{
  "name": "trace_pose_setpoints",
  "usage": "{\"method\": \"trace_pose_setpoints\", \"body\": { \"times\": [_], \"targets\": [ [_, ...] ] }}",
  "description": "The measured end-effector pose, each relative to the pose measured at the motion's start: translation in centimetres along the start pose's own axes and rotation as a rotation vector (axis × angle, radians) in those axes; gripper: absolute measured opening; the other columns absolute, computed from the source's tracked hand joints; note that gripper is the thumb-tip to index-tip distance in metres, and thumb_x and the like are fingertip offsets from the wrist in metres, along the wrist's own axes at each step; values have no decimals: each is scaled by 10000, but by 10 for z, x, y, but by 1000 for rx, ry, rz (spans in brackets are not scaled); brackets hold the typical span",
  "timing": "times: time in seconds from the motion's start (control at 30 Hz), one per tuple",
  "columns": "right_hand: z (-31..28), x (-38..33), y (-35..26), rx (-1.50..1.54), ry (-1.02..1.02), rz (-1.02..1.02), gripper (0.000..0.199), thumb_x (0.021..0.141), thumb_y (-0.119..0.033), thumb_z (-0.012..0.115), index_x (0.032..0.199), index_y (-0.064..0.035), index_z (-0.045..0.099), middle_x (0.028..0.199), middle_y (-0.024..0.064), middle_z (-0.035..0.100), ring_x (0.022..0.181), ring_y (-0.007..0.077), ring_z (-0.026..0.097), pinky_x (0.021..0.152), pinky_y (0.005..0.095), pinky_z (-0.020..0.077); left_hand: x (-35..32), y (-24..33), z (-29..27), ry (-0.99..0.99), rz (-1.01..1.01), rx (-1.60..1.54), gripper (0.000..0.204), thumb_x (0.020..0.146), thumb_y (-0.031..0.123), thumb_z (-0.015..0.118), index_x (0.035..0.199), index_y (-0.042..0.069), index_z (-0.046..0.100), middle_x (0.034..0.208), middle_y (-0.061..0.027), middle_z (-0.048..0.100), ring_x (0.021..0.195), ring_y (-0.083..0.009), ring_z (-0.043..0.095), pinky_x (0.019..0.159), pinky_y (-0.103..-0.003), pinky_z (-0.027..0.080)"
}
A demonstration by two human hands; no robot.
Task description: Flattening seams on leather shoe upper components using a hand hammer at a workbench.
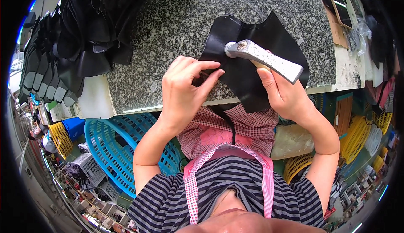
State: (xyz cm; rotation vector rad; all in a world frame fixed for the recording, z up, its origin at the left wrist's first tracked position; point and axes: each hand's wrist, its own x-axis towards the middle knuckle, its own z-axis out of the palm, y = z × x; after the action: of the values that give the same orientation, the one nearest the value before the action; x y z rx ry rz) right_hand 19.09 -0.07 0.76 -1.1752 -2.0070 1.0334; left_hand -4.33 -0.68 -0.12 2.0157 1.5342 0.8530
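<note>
A black leather piece with a curved outline lies on the speckled stone slab, its lower corner hanging over the near edge. My left hand pinches the left edge of this piece between thumb and forefinger. In my right hand is a hammer, its grey metal head above the leather. The hammer's round face is close to the leather just beyond my left fingertips; whether it touches, I cannot tell. Most of the hammer's handle is hidden behind its head and my fingers.
Black cut pieces are heaped on the slab's left side. A large blue plastic basket stands below the table on the left. Yellow baskets sit lower right. Cardboard and clear plastic lie by the slab's right edge.
</note>
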Motion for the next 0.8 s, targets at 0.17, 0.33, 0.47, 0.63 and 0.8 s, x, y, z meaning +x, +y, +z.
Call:
{"method": "trace_pose_setpoints", "body": {
  "times": [0.17, 0.33, 0.47, 0.63, 0.8],
  "targets": [
    [-4, 3, 1, -14, -30, -12, 257, 990, -64, 541, 1209, 60, 591, 935, 259, 611, 718, 450, 625, 609, 451, 497, -1, 1, -3, -18, -73, 10, 210, 769, 149, 847, 944, 72, 761, 769, -45, 675, 688, -189, 593, 642, -325, 490],
    [-22, 10, -27, -76, -17, -186, 333, 876, 40, 549, 1204, 63, 602, 981, 204, 575, 737, 403, 660, 617, 405, 526, -2, -1, -3, -23, -96, 13, 205, 782, 180, 840, 932, 72, 752, 763, -41, 673, 691, -190, 599, 668, -333, 493],
    [-17, 7, -25, -146, -240, 84, 308, 905, -15, 559, 1200, 68, 583, 751, 222, 620, 718, 422, 683, 607, 467, 537, 2, -1, -4, -41, -52, 22, 220, 768, 170, 855, 929, 59, 754, 774, -41, 666, 680, -165, 579, 663, -313, 479],
    [-19, 11, -34, -129, -118, 12, 203, 1021, -77, 549, 1158, 54, 621, 900, 212, 601, 660, 358, 565, 615, 355, 465, 2, -6, -6, -71, -13, 139, 215, 778, 205, 839, 921, 74, 747, 805, -42, 631, 812, -223, 605, 766, -373, 472],
    [-2, 3, -21, -77, -229, 124, 132, 929, 6, 547, 1039, 60, 497, 697, 225, 538, 647, 448, 561, 572, 446, 458, 1, -13, -7, -20, 90, 61, 295, 731, 193, 864, 958, 53, 738, 899, -84, 612, 931, -267, 587, 817, -383, 467]
  ]
}}
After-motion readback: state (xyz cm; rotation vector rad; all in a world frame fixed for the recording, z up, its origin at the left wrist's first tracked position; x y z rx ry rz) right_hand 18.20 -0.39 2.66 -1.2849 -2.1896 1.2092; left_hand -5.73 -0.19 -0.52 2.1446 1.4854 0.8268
